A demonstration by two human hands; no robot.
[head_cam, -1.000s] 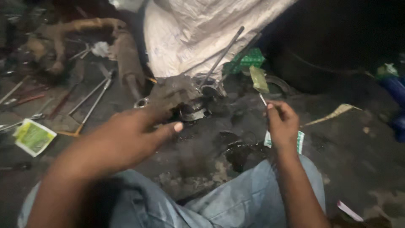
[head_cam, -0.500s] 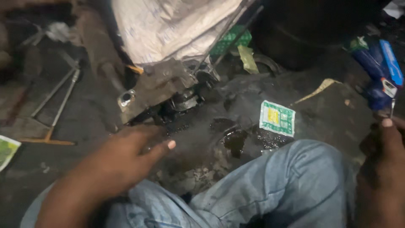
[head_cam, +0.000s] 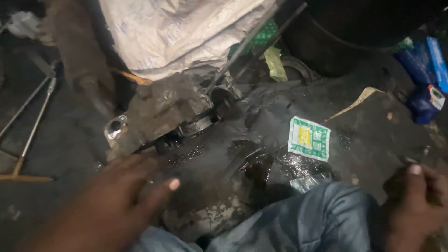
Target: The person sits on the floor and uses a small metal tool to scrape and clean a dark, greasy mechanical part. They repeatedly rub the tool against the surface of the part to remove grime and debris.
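Oily dark floor (head_cam: 373,126) w/ green packet (head_cam: 308,138); left hand (head_cam: 121,200) grip open, right hand (head_cam: 415,196) grip unclear

left hand (head_cam: 116,205) spread flat, fingers loose, right hand (head_cam: 413,198) curled shut

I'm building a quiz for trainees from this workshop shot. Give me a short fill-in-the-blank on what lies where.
1. The green and white sachet lies flat on the oily ____.
2. The left hand hovers just below the greasy metal ____.
3. At the far right edge stands a ____ container.
4. The right hand sits beside the person's knee, clad in blue ____.

Missing words: floor; casing; blue; denim
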